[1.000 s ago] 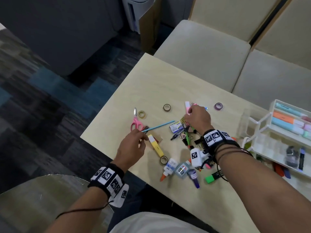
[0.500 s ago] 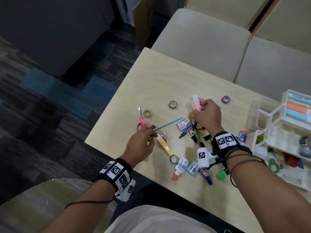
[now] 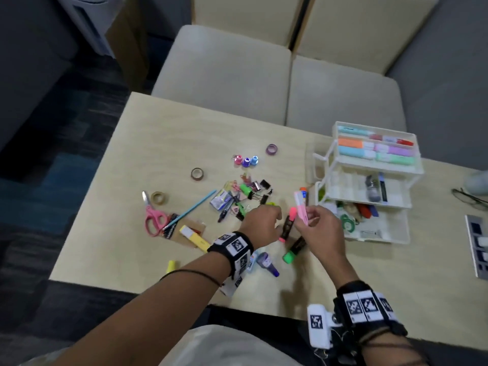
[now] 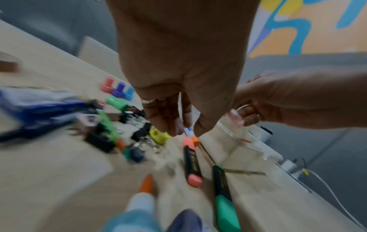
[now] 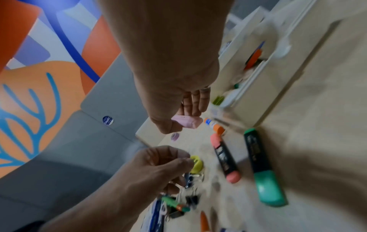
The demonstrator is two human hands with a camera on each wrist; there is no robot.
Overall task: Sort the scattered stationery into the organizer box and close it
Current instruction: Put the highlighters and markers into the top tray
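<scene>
My right hand (image 3: 309, 220) pinches a pale pink highlighter (image 3: 301, 208), held tilted just left of the white tiered organizer box (image 3: 383, 235); in the right wrist view the pink highlighter (image 5: 186, 122) sits under thumb and fingers. My left hand (image 3: 266, 217) hovers over the pile with fingers bunched, the tips by a yellow sharpener (image 5: 197, 162); whether it grips anything is unclear. A black marker with a coral cap (image 3: 286, 228) and a green-capped marker (image 3: 294, 249) lie between the hands. The blue pencil (image 3: 194, 208) lies on the table.
Pink scissors (image 3: 153, 219), tape rolls (image 3: 196, 173), binder clips (image 3: 260, 192), small coloured caps (image 3: 246, 161), glue bottles (image 3: 266, 264) and a yellow highlighter (image 3: 194, 237) lie scattered on the wooden table (image 3: 158, 133). The organizer's trays stand fanned out. Glasses (image 3: 468, 198) lie far right.
My left hand let go of the blue pencil and moved right toward the pile's near side. The right hand carried the pink highlighter right, toward the organizer. The view swung right.
</scene>
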